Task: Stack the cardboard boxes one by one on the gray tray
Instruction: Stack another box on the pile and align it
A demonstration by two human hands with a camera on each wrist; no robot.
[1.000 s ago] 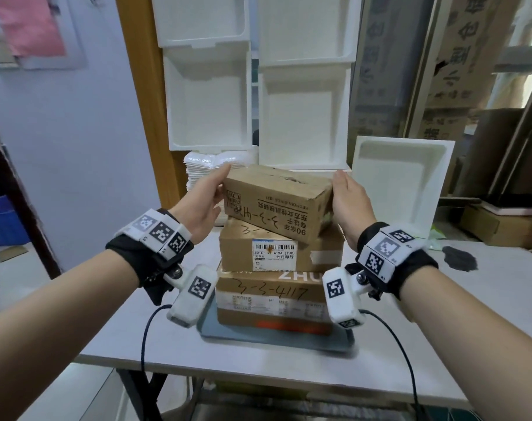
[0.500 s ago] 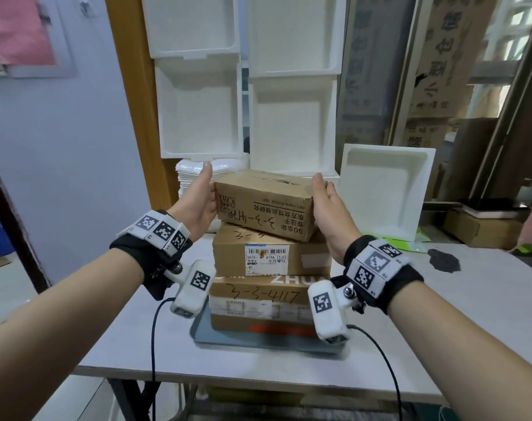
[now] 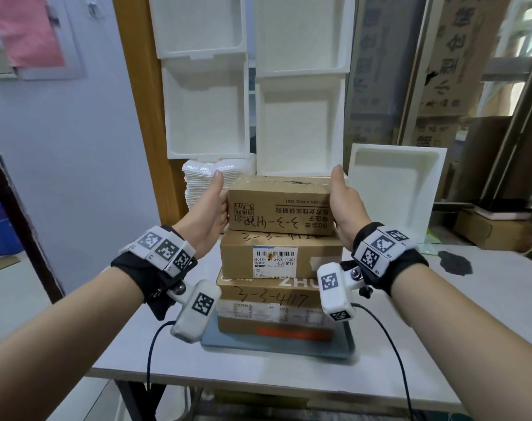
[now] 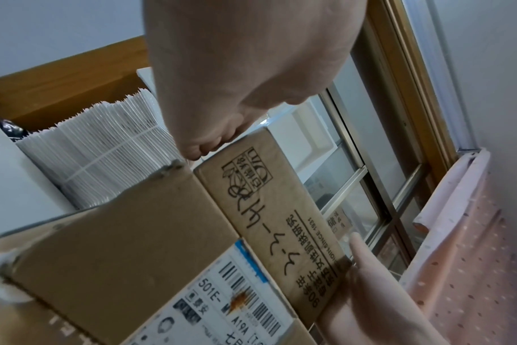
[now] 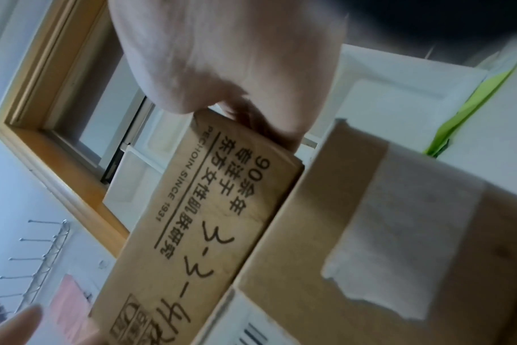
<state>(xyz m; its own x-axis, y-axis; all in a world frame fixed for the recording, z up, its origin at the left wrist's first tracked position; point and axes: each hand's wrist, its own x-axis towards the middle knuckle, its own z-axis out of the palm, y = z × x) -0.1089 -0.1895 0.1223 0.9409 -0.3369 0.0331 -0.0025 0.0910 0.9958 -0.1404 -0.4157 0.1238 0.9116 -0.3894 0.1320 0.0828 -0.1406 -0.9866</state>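
Observation:
Three cardboard boxes stand stacked on the gray tray (image 3: 276,349). The bottom box (image 3: 273,302) bears the handwriting 3-3-417, and the middle box (image 3: 281,258) carries a barcode label. The top box (image 3: 279,205) rests on the middle one, its print upside down. My left hand (image 3: 211,208) presses its left end, thumb pointing up. My right hand (image 3: 345,205) presses its right end the same way. The fingers lie behind the box ends, mostly hidden. The wrist views show the top box (image 4: 269,210) (image 5: 198,221) squeezed between both palms.
White foam trays (image 3: 298,126) lean against the back, and another (image 3: 392,189) stands at the right. A pile of white bags (image 3: 198,183) sits behind my left hand. The white table (image 3: 471,314) has a dark patch (image 3: 456,262). Brown cartons (image 3: 495,235) lie far right.
The top box was skewed and tilted over the stack. It now sits level and square on the middle box, with both hands still on its ends.

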